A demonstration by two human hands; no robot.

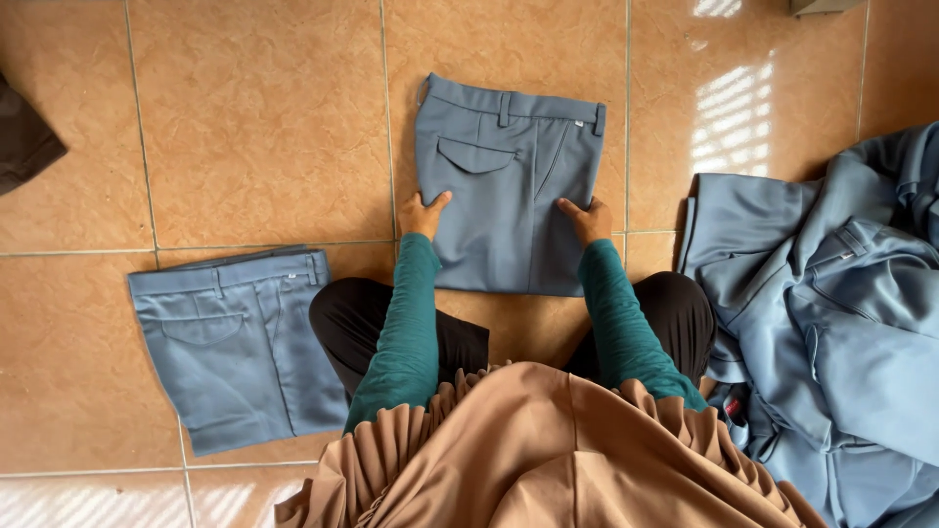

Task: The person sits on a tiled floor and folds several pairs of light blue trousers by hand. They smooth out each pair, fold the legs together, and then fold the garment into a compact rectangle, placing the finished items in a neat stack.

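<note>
A heap of grey-blue clothes (841, 313) lies at the right on the tiled floor (254, 127), and folded trousers (235, 342) lie at the left. Between them, another folded pair (504, 186) lies straight ahead. The left hand (422, 215) and right hand (587, 219) press mostly open on its side edges, thumbs spread on top.

Matt grey cloth trousers (509, 186); glossy floor tiles (264, 117).

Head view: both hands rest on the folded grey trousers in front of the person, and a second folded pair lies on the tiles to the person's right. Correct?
Not quite. In the head view the second folded pair lies to the person's left; both hands, left hand and right hand, do rest on the folded grey trousers.
</note>
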